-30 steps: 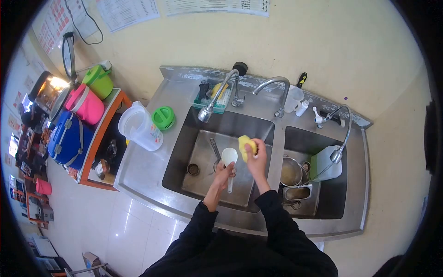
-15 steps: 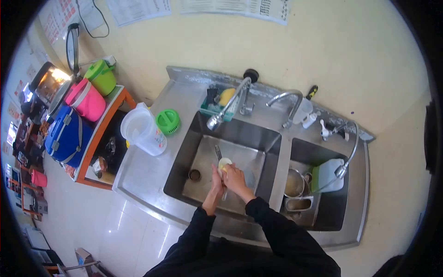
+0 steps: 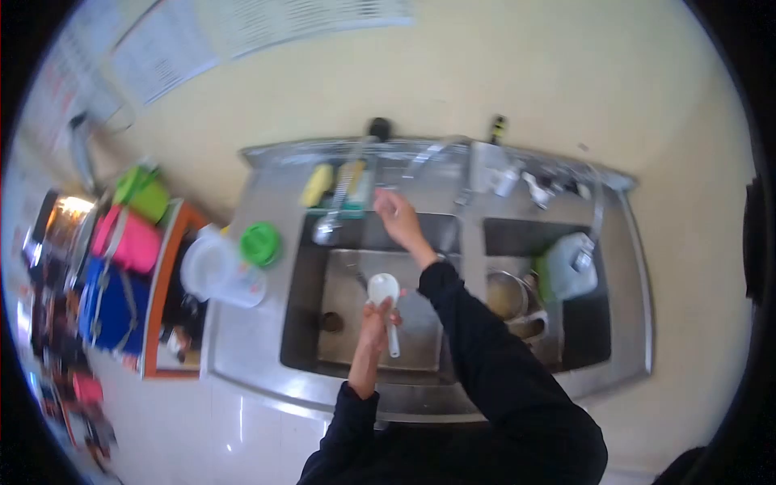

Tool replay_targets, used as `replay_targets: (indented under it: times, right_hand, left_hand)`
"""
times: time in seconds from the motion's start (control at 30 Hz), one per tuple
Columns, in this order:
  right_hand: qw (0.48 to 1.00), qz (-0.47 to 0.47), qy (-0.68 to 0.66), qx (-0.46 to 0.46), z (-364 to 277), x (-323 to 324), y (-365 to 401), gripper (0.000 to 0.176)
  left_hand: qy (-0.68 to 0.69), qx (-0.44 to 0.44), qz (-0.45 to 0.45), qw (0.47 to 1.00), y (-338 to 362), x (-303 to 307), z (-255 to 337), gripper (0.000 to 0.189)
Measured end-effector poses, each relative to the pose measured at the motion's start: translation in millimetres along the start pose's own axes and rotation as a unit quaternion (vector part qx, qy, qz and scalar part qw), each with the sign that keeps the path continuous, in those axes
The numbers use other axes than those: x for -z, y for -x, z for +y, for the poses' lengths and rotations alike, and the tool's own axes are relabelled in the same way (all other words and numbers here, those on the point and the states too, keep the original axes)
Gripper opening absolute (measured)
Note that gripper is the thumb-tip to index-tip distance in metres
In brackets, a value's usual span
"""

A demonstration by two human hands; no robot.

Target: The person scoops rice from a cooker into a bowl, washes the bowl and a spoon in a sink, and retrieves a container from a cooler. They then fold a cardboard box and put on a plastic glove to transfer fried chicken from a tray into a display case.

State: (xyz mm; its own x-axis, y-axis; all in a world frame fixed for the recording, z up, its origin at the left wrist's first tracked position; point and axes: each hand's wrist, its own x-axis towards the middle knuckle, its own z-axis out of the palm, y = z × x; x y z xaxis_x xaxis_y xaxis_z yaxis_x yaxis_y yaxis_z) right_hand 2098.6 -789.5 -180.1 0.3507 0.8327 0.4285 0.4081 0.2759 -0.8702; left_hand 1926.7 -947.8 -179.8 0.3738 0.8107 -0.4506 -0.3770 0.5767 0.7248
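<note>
Over the left basin (image 3: 339,267), my left hand (image 3: 374,322) is closed around a white scoop-like utensil (image 3: 383,288); its round head points up and its handle hangs below my fingers. My right hand (image 3: 396,217) is at the back edge of the same basin, near the base of the left faucet, its fingers blurred and partly curled; whether anything is in them is unclear. A yellow sponge (image 3: 318,185) lies on the rear ledge beside a teal tray (image 3: 354,205), left of my right hand. A hose faucet (image 3: 327,229) hangs over the basin's back left.
On the left counter stand a clear plastic pitcher (image 3: 212,267) and a green lid (image 3: 260,243). The right basin holds a metal pot (image 3: 505,295) and a pale jug (image 3: 572,271). Further left, an orange-edged shelf (image 3: 157,307) carries pink, green and blue containers.
My right hand has left the utensil and moved up to the basin's back edge. The sponge now lies left of the tray instead of in it. The view has shifted.
</note>
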Motion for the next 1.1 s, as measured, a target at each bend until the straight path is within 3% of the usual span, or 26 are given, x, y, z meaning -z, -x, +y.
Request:
replay_targets:
  times: [0.03,0.1,0.13,0.17,0.2,0.23,0.3,0.37,0.4,0.53,0.63,0.73,0.87,0.97,1.0,1.07,1.1]
  right_hand:
    - [0.999,0.001,-0.036,-0.037,5.9,33.9,34.8,0.034]
    - [0.967,0.07,-0.145,-0.197,37.2,114.4,110.3,0.025]
    - [0.935,0.188,-0.079,-0.29,53.0,159.1,145.9,0.019]
    - [0.902,0.252,-0.199,-0.288,86.6,206.9,184.2,0.012]
    - [0.869,0.339,-0.231,-0.277,130.2,251.1,214.6,0.012]
    - [0.797,0.445,-0.323,-0.249,114.2,279.4,222.2,0.011]
    - [0.787,0.407,-0.374,-0.273,127.8,325.4,233.2,0.014]
    - [0.803,0.368,-0.361,-0.3,87.3,349.2,230.5,0.016]
    - [0.845,0.336,-0.28,-0.308,74.5,353.1,232.7,0.019]
    - [0.931,0.272,-0.031,-0.24,57.6,358.4,264.9,0.018]
    - [0.882,0.338,0.278,-0.175,42.7,350.7,297.8,0.026]
    - [0.925,0.211,0.233,-0.214,27.9,352.9,323.0,0.033]
    - [0.908,0.21,-0.055,-0.358,31.2,346.7,326.9,0.025]
    - [0.784,0.271,-0.37,-0.418,33.8,351.5,322.6,0.016]
    - [0.75,0.254,-0.444,-0.421,33.9,354.9,322.1,0.016]
    - [0.664,0.215,-0.581,-0.42,32.8,361.3,325.8,0.018]
    - [0.678,0.215,-0.558,-0.428,31.9,361.5,326.2,0.019]
  left_hand:
    - [0.046,0.02,-0.06,0.997,-6.2,-6.2,-8.0,0.026]
    - [0.036,0.06,-0.119,0.99,-5.2,-38.6,-18.9,0.029]
    - [0.008,0.096,-0.138,0.986,-8.2,-58.4,-30.7,0.029]
    - [-0.02,0.128,-0.151,0.98,-8.7,-78.6,-43.8,0.03]
    - [-0.049,0.156,-0.162,0.973,-10.0,-99.2,-56.3,0.03]
    - [-0.055,0.154,-0.199,0.966,-11.3,-120.3,-73.0,0.03]
    - [-0.065,0.204,-0.245,0.946,-14.1,-162.0,-106.3,0.03]
    - [-0.058,0.248,-0.269,0.929,-34.7,-189.4,-159.3,0.029]
    - [-0.039,0.274,-0.25,0.928,-39.6,-204.4,-181.1,0.029]
    - [-0.007,0.373,-0.172,0.912,-63.1,-237.8,-253.3,0.031]
    - [0.043,0.358,-0.217,0.907,-64.3,-244.4,-280.4,0.031]
    - [-0.016,0.253,-0.255,0.933,-54.9,-245.8,-286.7,0.033]
    - [-0.071,0.154,-0.301,0.938,-56.5,-244.6,-284.7,0.041]
    - [-0.253,0.08,-0.281,0.922,-39.2,-262.9,-254.6,0.051]
    - [-0.225,-0.034,-0.295,0.928,-46.5,-256.7,-264.4,0.053]
    - [-0.224,0.011,-0.277,0.934,-43.9,-254.4,-244.9,0.044]
    - [-0.223,0.033,-0.268,0.937,-39.9,-254.4,-235.8,0.04]
